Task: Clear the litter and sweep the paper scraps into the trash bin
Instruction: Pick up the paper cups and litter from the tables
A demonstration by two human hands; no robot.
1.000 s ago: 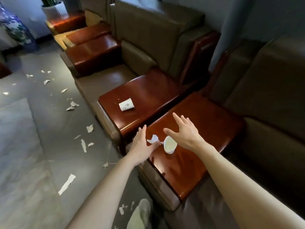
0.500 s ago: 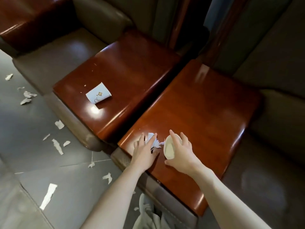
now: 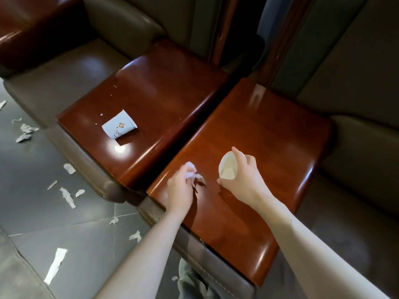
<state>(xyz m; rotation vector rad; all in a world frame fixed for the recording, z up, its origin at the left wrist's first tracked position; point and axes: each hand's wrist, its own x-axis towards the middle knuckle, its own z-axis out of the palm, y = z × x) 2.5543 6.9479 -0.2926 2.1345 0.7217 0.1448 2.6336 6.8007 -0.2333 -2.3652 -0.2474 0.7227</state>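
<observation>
Right grip (image 3: 243, 180) holds one cup (image 3: 227, 169), left grip (image 3: 180, 192) one tissue (image 3: 191, 172); second cup (image 3: 118, 126) apart.

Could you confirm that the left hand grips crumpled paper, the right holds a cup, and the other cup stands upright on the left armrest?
Not quite: the head view shows the other cup lying on its side on the left armrest, not upright. The left hand grips the paper and the right hand holds a cup.
</observation>
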